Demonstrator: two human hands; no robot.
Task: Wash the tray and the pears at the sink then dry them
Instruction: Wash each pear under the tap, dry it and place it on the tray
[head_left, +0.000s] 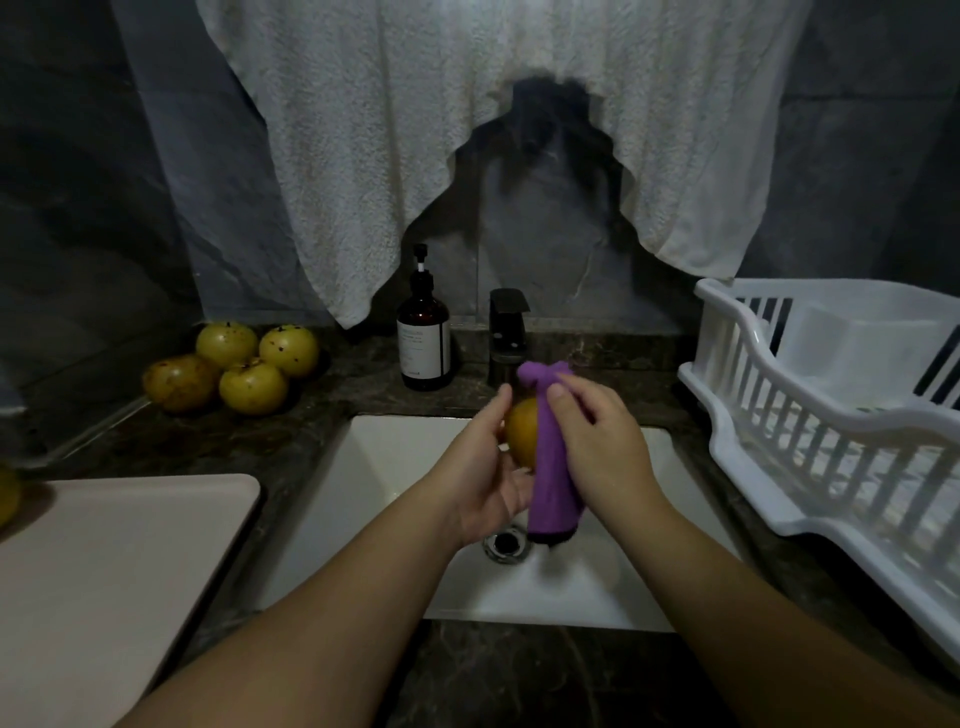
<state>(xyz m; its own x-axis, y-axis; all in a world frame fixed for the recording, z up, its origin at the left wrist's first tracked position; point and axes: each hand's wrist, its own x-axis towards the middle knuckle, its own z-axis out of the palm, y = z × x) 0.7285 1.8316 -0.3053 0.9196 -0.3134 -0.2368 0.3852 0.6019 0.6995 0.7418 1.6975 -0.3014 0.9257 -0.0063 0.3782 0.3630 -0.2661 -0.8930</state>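
Observation:
Over the white sink (395, 457) my left hand (485, 467) cups a yellow-brown pear (522, 431) from the left. My right hand (597, 447) grips a purple cloth (553, 467) that hangs down against the pear's right side. Several more pears (236, 366) lie in a cluster on the dark counter at the back left. A pale pink tray (119, 551) rests on the counter left of the sink, and a further pear (8, 493) shows at the left edge of the view.
A black faucet (508, 327) stands behind the sink, with a brown pump bottle (423, 338) to its left. A white dish rack (831, 415) fills the counter on the right. A white towel (467, 130) hangs across the wall above. The drain (505, 543) is below my hands.

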